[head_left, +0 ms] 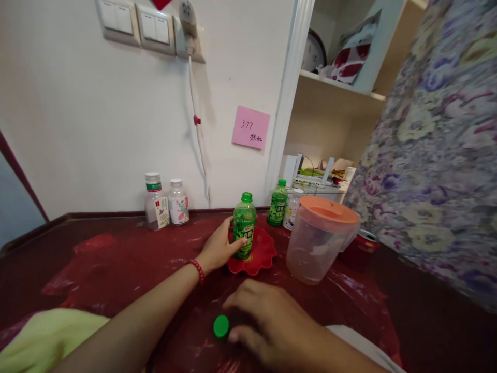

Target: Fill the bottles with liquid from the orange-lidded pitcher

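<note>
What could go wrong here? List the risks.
1. The green bottle stands uncapped on a red plate; the left hand could tip it, and anything inside would spill.
2. The green cap by the right hand lies loose and could roll off the table.

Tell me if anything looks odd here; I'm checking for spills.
No spill shows. The green bottle on the red plate, held by the left hand, is uncapped; its green cap lies by the right hand.

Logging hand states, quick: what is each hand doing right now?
Left hand: closed around green bottle standing on red dish.
Right hand: fingers by green cap; grip cannot be told.
</note>
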{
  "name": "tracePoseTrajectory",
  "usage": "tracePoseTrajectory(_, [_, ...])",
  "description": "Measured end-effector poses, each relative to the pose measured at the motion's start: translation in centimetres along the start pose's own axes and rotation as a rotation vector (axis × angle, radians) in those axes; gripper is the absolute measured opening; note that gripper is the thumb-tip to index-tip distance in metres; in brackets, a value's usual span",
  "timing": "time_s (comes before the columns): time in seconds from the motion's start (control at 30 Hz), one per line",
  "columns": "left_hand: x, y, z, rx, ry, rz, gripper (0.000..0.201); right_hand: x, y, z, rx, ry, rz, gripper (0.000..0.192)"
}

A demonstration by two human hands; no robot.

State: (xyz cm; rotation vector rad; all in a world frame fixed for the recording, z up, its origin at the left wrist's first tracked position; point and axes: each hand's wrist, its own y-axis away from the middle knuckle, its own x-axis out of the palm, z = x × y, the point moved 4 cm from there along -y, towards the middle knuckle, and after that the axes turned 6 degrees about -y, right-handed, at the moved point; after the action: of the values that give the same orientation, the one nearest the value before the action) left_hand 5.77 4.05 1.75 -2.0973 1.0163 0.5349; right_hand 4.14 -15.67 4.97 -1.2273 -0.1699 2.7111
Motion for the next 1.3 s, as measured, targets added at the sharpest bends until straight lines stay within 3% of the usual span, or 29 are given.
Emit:
tracePoseTrajectory(0.03, [0.0, 0.0, 0.0, 0.007, 0.006, -0.006, 0.064, 1.4, -0.9, 0.1, -0.008, 0.125, 0.081, 0.039])
tracePoseTrajectory(0.17, [0.0, 0.1, 0.2, 0.025, 0.037, -0.017, 0.063, 5.4, -3.1, -1.1, 0.030, 0.517, 0.261, 0.031])
tracePoseTrajectory(0.33, [0.0, 0.2, 0.4, 0.003, 0.054, -0.013, 0.062, 6.8, -3.7, -2.2, 0.054, 0.523, 0.340, 0.035])
tracePoseTrajectory(0.43, [0.0, 0.2, 0.5, -0.013, 0.054, -0.021, 0.062, 4.1, -3.6, -1.2, 0.065, 0.416, 0.221, 0.028])
tracePoseTrajectory(0.6, [0.3, 0.4, 0.8, 0.009, 0.121, -0.017, 0.058, -6.2, -4.6, 1.1, -0.146, 0.169, -0.347, 0.023])
tracePoseTrajectory(0.73, [0.1, 0.6, 0.8, 0.005, 0.086, -0.041, 0.062, -12.1, -7.1, 0.5, -0.167, 0.259, -0.601, 0.024])
tracePoseTrajectory(0.83, [-0.1, 0.8, 0.6, -0.022, 0.071, -0.035, 0.063, -13.6, -9.6, -0.4, -0.087, 0.346, -0.613, 0.025])
tracePoseTrajectory(1.0, [-0.1, 0.8, 0.5, -0.047, 0.058, -0.034, 0.063, -13.5, -12.5, -1.6, 0.029, 0.428, -0.454, 0.026])
tracePoseTrajectory(1.3, [-0.1, 1.0, 0.6, -0.053, 0.047, -0.030, 0.064, -13.6, -12.9, -2.1, 0.068, 0.435, -0.388, 0.023])
